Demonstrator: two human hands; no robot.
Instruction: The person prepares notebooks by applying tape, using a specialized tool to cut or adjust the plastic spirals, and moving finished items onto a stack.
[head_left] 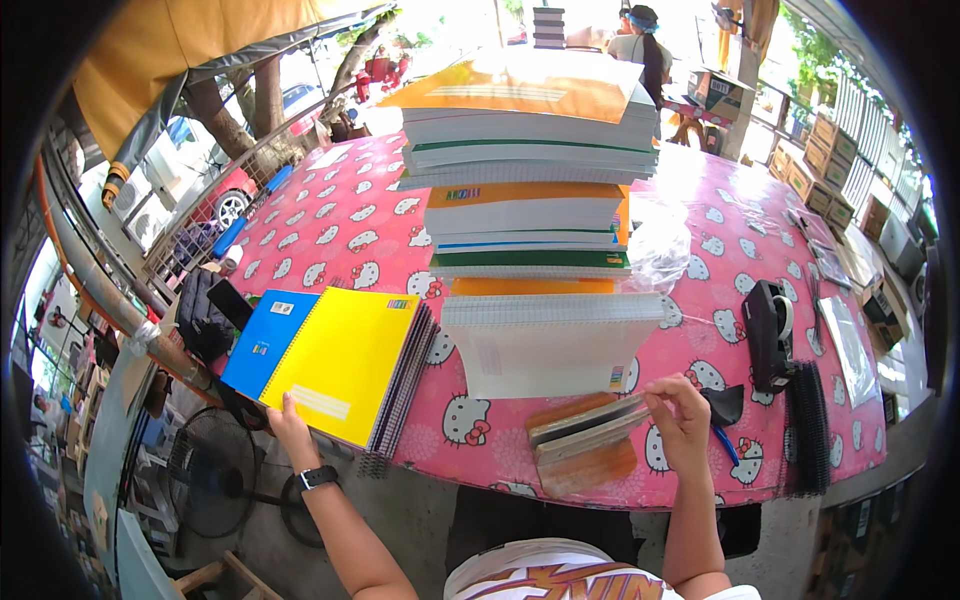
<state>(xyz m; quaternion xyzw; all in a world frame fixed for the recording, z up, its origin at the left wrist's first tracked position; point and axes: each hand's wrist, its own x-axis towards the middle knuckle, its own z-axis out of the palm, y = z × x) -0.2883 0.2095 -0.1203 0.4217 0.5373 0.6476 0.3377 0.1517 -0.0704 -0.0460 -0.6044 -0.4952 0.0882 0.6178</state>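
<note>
- The yellow notebook [345,362] is a flat, glossy rectangle with a pale label strip and a dark spiral binding down its right side; it tops a short pile at the desk's [330,215] near left edge, overhanging it slightly.
- A blue notebook [265,340] lies just beside it on the left, partly tucked under.
- The left hand [288,425] reaches up from below, wrist in a black watch, fingers curled onto the yellow notebook's near corner.
- The right hand [680,415] pinches the end of a thin stack of boards [585,428], brown and orange, at the near edge; thumb and fingers close on its top sheets.
- Behind rises a tall stack of notebooks [535,200], with white page edges and orange and green covers.
- The desk wears a pink, cartoon-cat patterned plastic cloth.
- A black tape dispenser [768,335] stands near the right edge, with black binding combs [808,425] beside it.
</note>
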